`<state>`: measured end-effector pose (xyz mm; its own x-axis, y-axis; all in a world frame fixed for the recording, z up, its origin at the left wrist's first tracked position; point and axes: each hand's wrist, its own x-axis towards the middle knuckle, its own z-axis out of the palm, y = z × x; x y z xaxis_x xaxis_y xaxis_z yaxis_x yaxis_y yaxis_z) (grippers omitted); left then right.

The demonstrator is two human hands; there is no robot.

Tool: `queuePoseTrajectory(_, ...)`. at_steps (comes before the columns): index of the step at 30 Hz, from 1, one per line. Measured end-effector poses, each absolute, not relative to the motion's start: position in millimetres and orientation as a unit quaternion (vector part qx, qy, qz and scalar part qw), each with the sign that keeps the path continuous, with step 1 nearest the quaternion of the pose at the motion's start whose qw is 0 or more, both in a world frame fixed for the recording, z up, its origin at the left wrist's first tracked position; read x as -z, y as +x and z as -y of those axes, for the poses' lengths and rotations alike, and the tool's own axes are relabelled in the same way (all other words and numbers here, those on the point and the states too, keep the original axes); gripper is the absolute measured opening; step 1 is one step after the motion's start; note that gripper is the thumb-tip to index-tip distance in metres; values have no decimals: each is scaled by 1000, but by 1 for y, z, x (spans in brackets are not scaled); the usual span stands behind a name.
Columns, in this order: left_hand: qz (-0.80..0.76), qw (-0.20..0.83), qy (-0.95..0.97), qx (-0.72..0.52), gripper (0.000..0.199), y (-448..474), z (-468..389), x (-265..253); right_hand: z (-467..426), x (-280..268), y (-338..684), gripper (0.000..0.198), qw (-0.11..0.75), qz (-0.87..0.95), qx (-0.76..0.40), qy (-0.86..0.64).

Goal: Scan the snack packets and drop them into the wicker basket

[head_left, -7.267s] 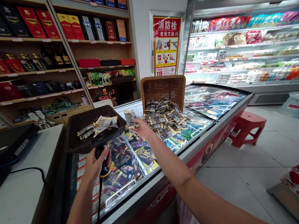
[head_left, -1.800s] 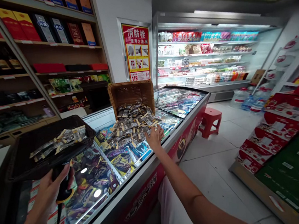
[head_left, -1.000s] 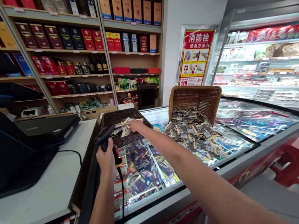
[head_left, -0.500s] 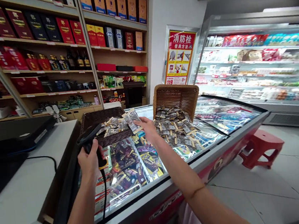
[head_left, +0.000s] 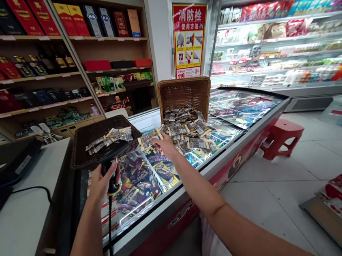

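Note:
My left hand [head_left: 104, 179] is wrapped round the handle of a black corded barcode scanner [head_left: 112, 150], its head angled to the right. Between the thumb and fingers of my right hand [head_left: 164, 144] is a small clear snack packet [head_left: 148, 139] with pale ends. A dark brown wicker basket [head_left: 76, 144] behind the scanner holds several such packets [head_left: 111, 137]. Right of my hand, a lighter wicker basket [head_left: 183, 86] lies tipped on its side, and a heap of the same packets [head_left: 189, 128] spills from it over the glass top.
Under the baskets is a glass-topped chest freezer [head_left: 138, 225] full of packaged goods. A white counter [head_left: 23, 208] stands at left, a red stool [head_left: 282, 136] on the floor at right. Shelves of boxes [head_left: 105, 23] and a lit chiller [head_left: 284, 46] line the back.
The view has swung right and down. My right hand has brought the packet lower, beside the scanner's head; the packet now lies flatter. My left hand keeps hold of the scanner.

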<state>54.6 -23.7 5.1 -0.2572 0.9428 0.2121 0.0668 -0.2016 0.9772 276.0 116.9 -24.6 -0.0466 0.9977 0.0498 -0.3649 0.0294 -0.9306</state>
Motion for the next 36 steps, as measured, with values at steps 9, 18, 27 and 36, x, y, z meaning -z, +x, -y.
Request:
queuePoseTrajectory(9,-503,381,485,-606,58,63,26,-15,-126,31,279,39,602,384,-584,-385)
queuePoseTrajectory(18,-507,382,524,-568,48,55,23,-3,-112,18,275,24,609,395,-565,-392)
queuePoseTrajectory(27,-513,368,628,-454,43,58,28,-6,-118,26,275,29,613,378,-581,-379)
queuePoseTrajectory(36,-540,370,630,-419,49,62,25,1,-115,20,276,20,608,361,-594,-385)
